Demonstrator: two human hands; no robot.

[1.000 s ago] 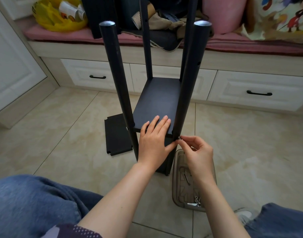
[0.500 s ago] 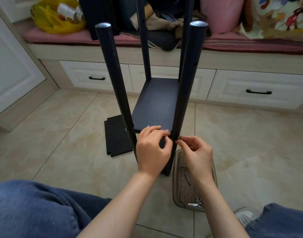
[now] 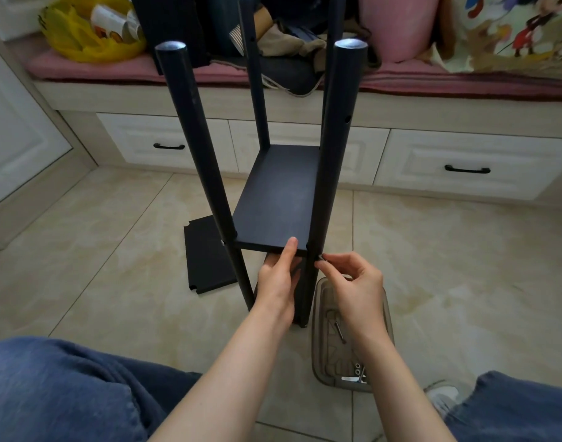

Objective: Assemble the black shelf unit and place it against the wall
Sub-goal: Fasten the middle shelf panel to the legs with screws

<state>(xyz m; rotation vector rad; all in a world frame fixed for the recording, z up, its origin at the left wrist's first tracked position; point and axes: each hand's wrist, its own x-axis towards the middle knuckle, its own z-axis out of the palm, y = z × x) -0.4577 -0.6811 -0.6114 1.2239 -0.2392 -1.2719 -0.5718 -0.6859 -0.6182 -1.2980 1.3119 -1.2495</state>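
The black shelf unit (image 3: 279,199) stands on the tiled floor before me, several round black posts rising around one mounted black board. My left hand (image 3: 278,277) grips the board's near edge, thumb on top and fingers underneath. My right hand (image 3: 353,282) pinches a small metal screw (image 3: 321,257) against the near right post (image 3: 333,148) at board height. A loose black board (image 3: 206,255) lies flat on the floor to the left of the unit.
A clear plastic tray (image 3: 384,333) with a long screw and small metal parts sits on the floor under my right wrist. White drawers (image 3: 458,167) and a cushioned bench with a yellow bag (image 3: 88,36) run behind. My blue-jeaned knees flank the foreground.
My left hand moved from lying flat on the board, to curling over its near edge, to gripping it with the thumb on top. My right hand stays at the near right post.
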